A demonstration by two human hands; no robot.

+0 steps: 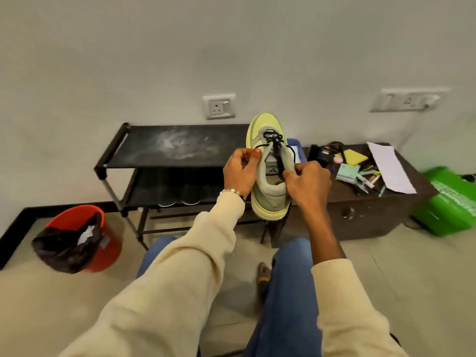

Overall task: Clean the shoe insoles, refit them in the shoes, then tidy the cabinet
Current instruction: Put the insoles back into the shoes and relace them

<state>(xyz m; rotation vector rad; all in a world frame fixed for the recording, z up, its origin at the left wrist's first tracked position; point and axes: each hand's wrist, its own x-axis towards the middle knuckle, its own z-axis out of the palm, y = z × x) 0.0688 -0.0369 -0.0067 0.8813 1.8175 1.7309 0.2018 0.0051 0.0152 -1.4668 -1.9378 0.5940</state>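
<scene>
A yellow-green and grey sneaker [268,130] with black laces [274,140] is held up in front of me, toe pointing away, heel toward me. My left hand [240,171] pinches a lace end at the shoe's left side. My right hand [307,182] grips the shoe's right collar and pinches the other lace end. Behind the shoe stands a black shoe rack [144,150] with a dusty top shelf. The insole inside the shoe is hidden.
A red bucket [108,243] lined with a black bag sits on the floor at left. A dark brown cabinet [365,215] at right carries papers, pens, a yellow pad and a black device. A green bag [450,202] lies beyond it. My knees are below.
</scene>
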